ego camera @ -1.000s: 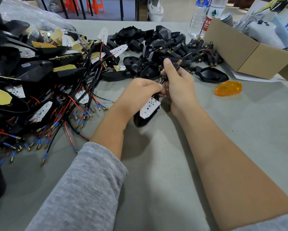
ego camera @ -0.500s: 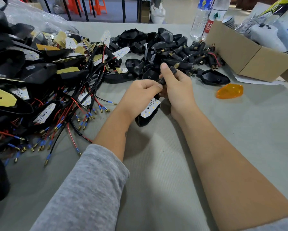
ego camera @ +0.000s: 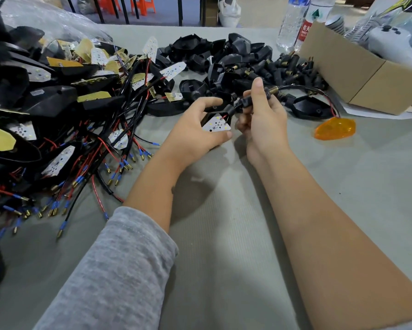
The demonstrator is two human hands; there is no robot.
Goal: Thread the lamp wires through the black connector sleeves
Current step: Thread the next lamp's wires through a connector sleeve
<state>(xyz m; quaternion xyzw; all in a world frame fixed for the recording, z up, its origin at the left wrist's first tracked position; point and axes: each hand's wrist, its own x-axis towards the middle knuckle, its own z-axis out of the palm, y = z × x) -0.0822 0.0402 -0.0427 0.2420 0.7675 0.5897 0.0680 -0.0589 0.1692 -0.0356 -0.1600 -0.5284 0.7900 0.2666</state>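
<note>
- The lamp [ego camera: 215,123] was a black shell with a white triangular board of small lights on its face; thin red and black wires ran from the board's far corner.
- The left hand [ego camera: 195,132] cupped the lamp, its grip clasped around the shell, thumb along the near edge.
- The black sleeve [ego camera: 244,103] had a brass threaded end, and a black wire [ego camera: 302,88] trailed from it toward the cardboard box [ego camera: 357,75].
- The right hand [ego camera: 262,117] pinched the sleeve just right of the lamp, above the grey table [ego camera: 224,234].
</note>
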